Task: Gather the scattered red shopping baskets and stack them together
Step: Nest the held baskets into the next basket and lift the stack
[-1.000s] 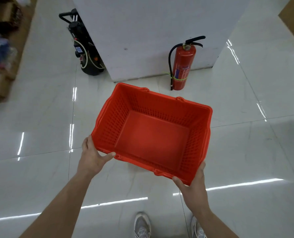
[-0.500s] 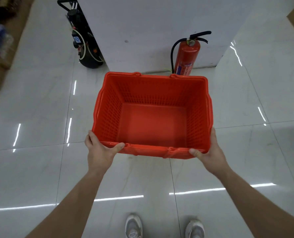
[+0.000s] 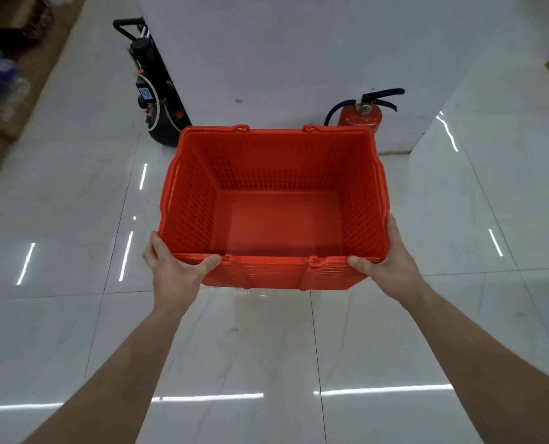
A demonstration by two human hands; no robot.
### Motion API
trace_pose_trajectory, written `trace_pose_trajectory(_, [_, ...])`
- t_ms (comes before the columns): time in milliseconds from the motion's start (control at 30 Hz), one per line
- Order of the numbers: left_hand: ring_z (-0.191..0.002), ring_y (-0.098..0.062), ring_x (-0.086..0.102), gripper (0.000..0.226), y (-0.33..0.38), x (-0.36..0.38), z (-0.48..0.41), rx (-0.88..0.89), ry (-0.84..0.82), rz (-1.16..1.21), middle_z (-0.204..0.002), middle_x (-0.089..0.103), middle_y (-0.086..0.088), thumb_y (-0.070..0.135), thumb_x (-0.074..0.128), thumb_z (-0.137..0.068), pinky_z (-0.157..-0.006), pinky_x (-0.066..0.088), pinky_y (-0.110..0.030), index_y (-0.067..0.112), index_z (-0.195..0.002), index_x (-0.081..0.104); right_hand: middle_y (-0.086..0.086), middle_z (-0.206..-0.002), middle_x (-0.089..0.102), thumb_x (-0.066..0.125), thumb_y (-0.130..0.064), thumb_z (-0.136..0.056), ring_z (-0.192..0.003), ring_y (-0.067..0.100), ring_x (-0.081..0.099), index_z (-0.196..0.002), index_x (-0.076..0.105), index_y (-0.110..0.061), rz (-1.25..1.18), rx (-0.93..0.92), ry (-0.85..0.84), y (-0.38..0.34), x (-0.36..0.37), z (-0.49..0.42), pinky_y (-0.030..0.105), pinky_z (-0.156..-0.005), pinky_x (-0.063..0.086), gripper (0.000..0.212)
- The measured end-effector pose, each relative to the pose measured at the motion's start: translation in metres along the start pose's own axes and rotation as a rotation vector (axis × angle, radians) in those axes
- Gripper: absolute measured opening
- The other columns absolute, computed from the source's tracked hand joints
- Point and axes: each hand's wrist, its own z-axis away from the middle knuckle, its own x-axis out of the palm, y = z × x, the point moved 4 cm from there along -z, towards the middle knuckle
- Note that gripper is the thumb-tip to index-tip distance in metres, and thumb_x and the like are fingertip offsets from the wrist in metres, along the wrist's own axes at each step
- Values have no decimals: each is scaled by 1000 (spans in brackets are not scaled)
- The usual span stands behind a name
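Red perforated plastic shopping basket [image 3: 274,206] is held level in the air over the glossy white tiled floor [image 3: 74,331], opening upward, empty. The left hand [image 3: 173,270] and right hand [image 3: 391,267] each clench a near corner of the rim, thumbs on top; this two-corner grip likely keeps the basket square for nesting. No other basket is visible. Beyond stand a red fire extinguisher [image 3: 361,115] and a black wheeled machine [image 3: 156,91] against a white wall [image 3: 298,52]. Compared with one second ago, the basket is no longer skewed and sits closer to the wall.
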Motion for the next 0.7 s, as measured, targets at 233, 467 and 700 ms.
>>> trace_pose_trajectory(233, [-133,-37,40,139,13,8,-65,14,34,-1,-155,12,-14,71,80,-47,-103,42,-50,21,-153,5,-24,-127,56,87,-34,-74,-114,3,59,-151,15,-49,7,-15,-32,-23,8,-70,41,-99,51,106])
trace_pose_trajectory(467, [-128,-36,43,139,28,16,-116,25,50,48,-153,12,-13,67,82,-49,-101,44,-46,20,-153,4,-17,-130,57,87,-34,-73,-116,15,61,-148,21,-52,-14,-22,-49,-46,13,-128,54,-90,56,102])
trace_pose_trajectory(700, [-130,-33,41,139,42,14,-172,45,35,84,-154,10,-14,64,83,-52,-101,41,-40,17,-154,3,-14,-132,57,86,-38,-72,-116,19,61,-150,17,-53,-3,5,-15,-66,30,-171,55,-89,56,106])
